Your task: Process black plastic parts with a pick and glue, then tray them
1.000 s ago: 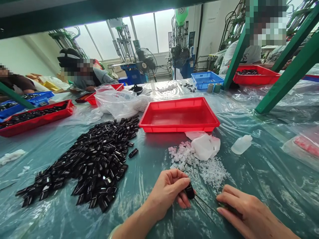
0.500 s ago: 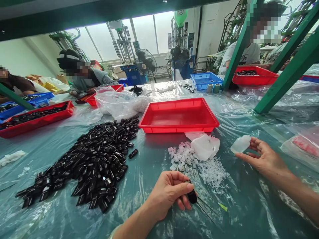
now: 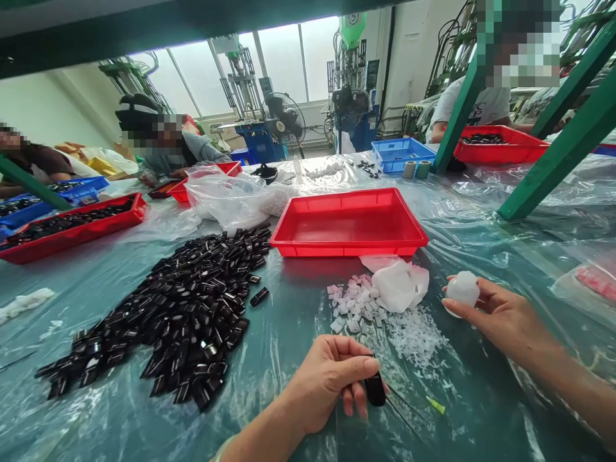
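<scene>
Black plastic piece (image 3: 375, 389) sits gripped in the closed fingers of the left hand (image 3: 327, 385), just above a plastic-sheeted table (image 3: 481, 410), with thin black wires (image 3: 407, 410) running beside it. The right hand (image 3: 500, 317) curves around a small white plastic bottle (image 3: 462, 289), holding it up over the sheeting. Between the 2 hands lie white plastic chips (image 3: 414, 337) and pale pink blocks (image 3: 351, 308). Farther left spreads a large heap of similar black pieces (image 3: 168, 321), and a red plastic tray (image 3: 349, 247) stands beyond the chips.
</scene>
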Motion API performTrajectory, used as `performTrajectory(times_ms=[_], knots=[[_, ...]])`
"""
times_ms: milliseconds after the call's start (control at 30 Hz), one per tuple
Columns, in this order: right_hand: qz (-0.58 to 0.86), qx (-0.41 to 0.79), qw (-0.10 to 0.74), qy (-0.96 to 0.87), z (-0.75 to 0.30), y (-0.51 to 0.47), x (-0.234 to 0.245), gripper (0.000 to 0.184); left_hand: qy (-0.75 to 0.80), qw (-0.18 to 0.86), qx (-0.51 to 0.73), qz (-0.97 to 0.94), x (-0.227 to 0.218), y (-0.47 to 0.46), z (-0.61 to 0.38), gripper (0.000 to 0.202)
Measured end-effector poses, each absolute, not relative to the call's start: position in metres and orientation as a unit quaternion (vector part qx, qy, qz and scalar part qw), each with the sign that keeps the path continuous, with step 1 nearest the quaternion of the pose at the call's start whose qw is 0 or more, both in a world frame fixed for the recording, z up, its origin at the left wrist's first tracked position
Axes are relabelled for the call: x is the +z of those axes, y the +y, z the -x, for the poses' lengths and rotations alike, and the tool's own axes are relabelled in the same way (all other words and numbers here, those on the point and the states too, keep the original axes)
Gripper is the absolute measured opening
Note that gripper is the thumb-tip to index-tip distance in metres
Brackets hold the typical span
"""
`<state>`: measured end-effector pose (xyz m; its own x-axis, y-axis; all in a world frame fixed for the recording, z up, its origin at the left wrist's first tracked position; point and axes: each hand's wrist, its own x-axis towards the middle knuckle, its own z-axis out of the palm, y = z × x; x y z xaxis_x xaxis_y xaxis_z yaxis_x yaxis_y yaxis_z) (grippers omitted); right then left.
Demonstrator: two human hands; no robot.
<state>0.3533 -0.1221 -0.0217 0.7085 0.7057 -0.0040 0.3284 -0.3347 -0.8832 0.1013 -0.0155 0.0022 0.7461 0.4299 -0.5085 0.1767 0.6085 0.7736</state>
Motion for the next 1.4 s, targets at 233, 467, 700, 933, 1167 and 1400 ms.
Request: performTrajectory(times_ms=[233, 467, 700, 933, 1167, 1400], knots=[[0.732, 0.243, 0.443, -0.457, -0.316, -0.13, -0.006, 0.04, 0.322, 0.849, 0.056, -0.414, 0.002, -0.016, -0.1, 0.025], [0.711, 0.252, 0.416, -0.509, -0.297, -0.13, 0.0, 0.036, 0.319, 0.857, 0.049, -0.402, 0.001, -0.019, -0.099, 0.024], [0.69, 0.263, 0.414, -0.533, -0.292, -0.131, 0.001, 0.035, 0.302, 0.862, 0.035, -0.405, 0.003, -0.023, -0.099, 0.024], [0.642, 0.063, 0.355, -0.677, -0.285, -0.131, 0.016, 0.031, 0.316, 0.827, 0.066, -0.46, 0.001, -0.032, -0.103, 0.032], [0.589, -0.094, 0.309, -0.741, -0.279, -0.129, 0.022, 0.037, 0.296, 0.768, 0.091, -0.561, 0.001, -0.036, -0.1, 0.019], [0.578, -0.158, 0.263, -0.756, -0.277, -0.136, 0.021, 0.034, 0.263, 0.718, 0.103, -0.637, 0.001, -0.034, -0.099, 0.017]])
